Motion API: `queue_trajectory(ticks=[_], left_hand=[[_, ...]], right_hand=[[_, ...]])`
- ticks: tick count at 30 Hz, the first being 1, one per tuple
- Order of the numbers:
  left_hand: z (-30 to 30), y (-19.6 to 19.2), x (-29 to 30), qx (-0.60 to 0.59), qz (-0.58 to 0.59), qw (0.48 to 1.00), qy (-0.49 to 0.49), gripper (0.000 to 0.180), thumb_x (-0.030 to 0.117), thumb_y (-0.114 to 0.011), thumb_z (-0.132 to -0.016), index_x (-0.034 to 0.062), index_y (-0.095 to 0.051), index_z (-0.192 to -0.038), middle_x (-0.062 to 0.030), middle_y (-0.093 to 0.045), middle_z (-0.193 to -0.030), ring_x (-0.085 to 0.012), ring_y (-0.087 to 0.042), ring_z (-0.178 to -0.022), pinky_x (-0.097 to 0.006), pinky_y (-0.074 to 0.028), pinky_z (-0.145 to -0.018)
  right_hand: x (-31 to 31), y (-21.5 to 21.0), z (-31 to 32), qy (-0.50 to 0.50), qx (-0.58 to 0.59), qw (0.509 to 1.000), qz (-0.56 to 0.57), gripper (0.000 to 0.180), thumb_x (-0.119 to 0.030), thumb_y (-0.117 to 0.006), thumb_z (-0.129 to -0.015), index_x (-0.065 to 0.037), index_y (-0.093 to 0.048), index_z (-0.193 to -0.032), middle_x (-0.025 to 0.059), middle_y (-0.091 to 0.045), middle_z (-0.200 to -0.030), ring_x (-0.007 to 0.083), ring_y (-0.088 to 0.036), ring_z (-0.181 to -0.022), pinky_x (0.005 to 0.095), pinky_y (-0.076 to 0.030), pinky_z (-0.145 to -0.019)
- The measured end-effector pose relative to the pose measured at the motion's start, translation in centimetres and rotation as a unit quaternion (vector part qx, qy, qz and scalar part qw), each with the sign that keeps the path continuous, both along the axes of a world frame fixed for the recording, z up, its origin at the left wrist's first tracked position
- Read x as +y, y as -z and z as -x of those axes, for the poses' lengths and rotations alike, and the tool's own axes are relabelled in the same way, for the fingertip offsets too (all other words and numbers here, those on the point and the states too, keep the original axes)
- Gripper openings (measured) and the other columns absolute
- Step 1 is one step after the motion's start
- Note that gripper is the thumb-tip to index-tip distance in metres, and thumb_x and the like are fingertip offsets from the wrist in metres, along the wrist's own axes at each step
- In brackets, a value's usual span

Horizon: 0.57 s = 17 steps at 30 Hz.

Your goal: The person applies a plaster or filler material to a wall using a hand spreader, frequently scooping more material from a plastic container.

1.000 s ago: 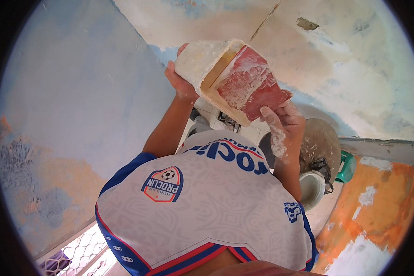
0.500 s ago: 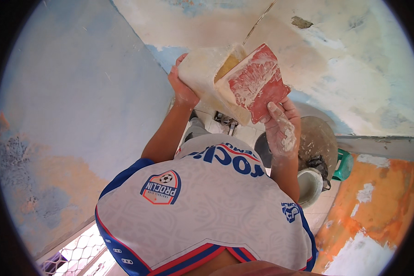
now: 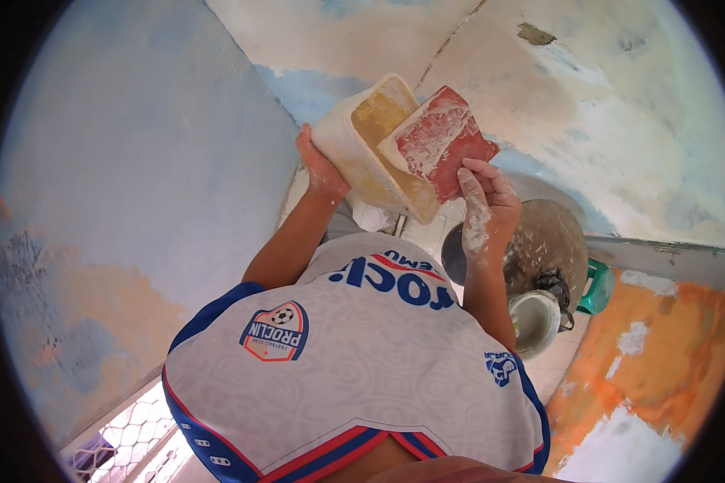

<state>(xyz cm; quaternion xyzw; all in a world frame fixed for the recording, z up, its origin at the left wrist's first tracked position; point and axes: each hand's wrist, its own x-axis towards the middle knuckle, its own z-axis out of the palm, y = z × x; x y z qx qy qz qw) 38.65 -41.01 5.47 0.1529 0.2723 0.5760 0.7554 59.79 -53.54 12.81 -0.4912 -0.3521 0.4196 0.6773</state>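
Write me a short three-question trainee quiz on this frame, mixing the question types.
1. True or false: the left hand holds the cream plastic tub.
2. What does the right hand hold against the tub's rim? A) a paint roller B) a red flat trowel smeared with white paste C) a brush
3. What stands on the floor below the right forearm?

Key: 1 true. 2 B. 3 a large round basin, with a small white bucket and a green stool beside it.

Left hand (image 3: 321, 165) fingers hidden behind tub (image 3: 362, 145).
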Motion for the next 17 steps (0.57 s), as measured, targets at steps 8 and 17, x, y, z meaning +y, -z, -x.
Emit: queue_trajectory(ticks=[8,17], left_hand=[[-0.2,-1.1,-0.8,0.009,0.003,0.999,-0.036,0.084,0.068,-0.022,-0.095,0.0084,-0.049,-0.148,-0.0138,-0.055,-0.145,-0.0346,-0.052,-0.133,-0.047,-0.04,-0.113],[0.2,-0.7,-0.9,-0.031,-0.024,0.998,-0.058,0.085,0.07,-0.023,-0.096,0.007,-0.054,-0.144,-0.0119,-0.057,-0.145,-0.0331,-0.052,-0.133,-0.046,-0.039,-0.113]], right_hand=[[0.9,-0.5,-2.5,-0.068,-0.361,0.927,-0.07,0.027,0.0,-0.073,-0.086,-0.009,-0.075,-0.112,0.0092,-0.071,-0.095,0.0242,-0.069,-0.088,0.0347,-0.056,-0.078],[3.9,-1.1,-5.0,0.027,-0.66,0.679,-0.321,0.039,0.002,-0.076,-0.074,-0.012,-0.078,-0.11,0.0076,-0.072,-0.104,0.0304,-0.068,-0.093,0.041,-0.057,-0.078]])
